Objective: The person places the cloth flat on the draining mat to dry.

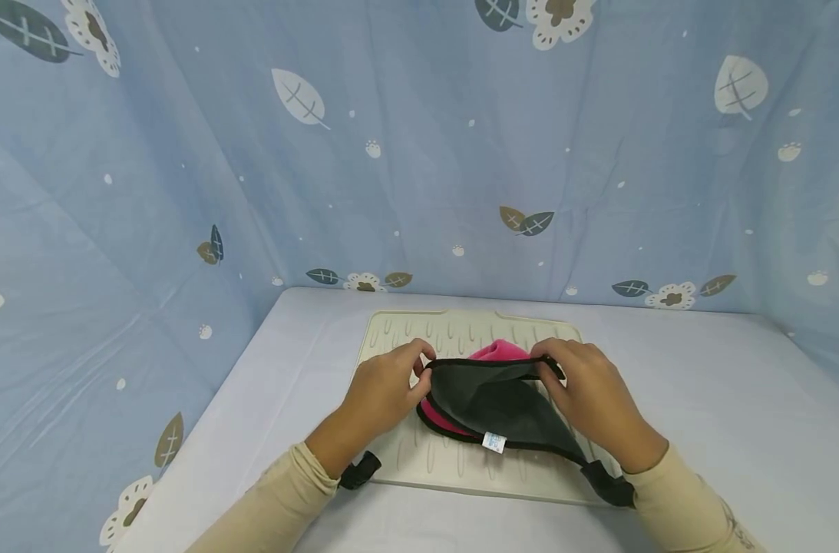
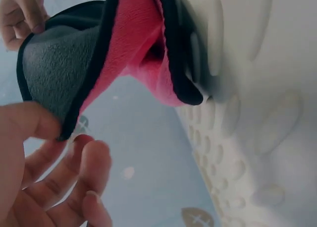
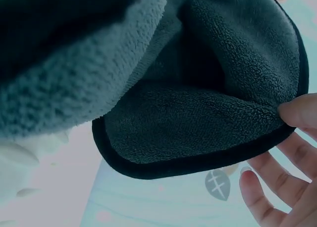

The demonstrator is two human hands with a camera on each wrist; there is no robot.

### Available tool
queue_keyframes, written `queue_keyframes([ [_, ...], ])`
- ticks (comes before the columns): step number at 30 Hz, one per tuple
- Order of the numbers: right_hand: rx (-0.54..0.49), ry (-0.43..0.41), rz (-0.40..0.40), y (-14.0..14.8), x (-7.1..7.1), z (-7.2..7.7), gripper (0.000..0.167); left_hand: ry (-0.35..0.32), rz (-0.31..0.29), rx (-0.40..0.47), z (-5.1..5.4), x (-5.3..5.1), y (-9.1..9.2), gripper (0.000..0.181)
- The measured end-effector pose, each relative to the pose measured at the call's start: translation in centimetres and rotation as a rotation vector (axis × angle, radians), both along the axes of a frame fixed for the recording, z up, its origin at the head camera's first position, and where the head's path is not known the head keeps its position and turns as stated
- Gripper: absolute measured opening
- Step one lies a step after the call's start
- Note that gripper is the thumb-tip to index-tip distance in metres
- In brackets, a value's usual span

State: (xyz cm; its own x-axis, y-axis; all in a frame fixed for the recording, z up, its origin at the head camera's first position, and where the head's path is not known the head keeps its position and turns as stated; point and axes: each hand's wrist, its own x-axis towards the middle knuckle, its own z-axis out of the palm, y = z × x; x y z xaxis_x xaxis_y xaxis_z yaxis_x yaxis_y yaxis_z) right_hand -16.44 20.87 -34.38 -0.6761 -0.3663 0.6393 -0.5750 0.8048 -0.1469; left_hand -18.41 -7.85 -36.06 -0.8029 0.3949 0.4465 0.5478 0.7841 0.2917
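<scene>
A plush cloth [image 1: 505, 403], dark grey on one face and pink on the other, has black edging and a small white label [image 1: 493, 442]. The left hand [image 1: 384, 388] pinches its upper left edge between thumb and fingers; the left wrist view shows the left hand [image 2: 54, 172] with the remaining fingers loosely bent. At the upper right corner the right hand [image 1: 592, 392] pinches the edging, which the right wrist view confirms for the right hand [image 3: 287, 162]. The cloth's lower part lies over a ridged cream mat [image 1: 419, 461], and a pink fold [image 1: 500, 351] shows behind the raised edge.
Black strap ends lie beside each forearm, one at the left [image 1: 360, 470] and one at the right [image 1: 609, 485]. The mat rests on a white-covered table [image 1: 709, 384]. A blue patterned curtain [image 1: 426, 153] hangs behind and at the left.
</scene>
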Motion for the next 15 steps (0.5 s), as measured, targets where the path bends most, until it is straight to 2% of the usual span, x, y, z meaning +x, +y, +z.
queue_keyframes([
  [3,-0.008,0.000,0.001,0.07,0.00,0.06,0.029,-0.074,-0.007,-0.042,-0.35,0.06,0.17,0.020],
  [11,-0.007,-0.017,-0.004,0.10,0.01,0.14,0.029,-0.211,-0.047,-0.150,-0.67,0.25,0.32,0.030],
  [15,-0.005,-0.030,-0.018,0.15,-0.01,0.21,0.028,-0.233,-0.045,-0.168,-0.80,0.11,0.13,0.028],
])
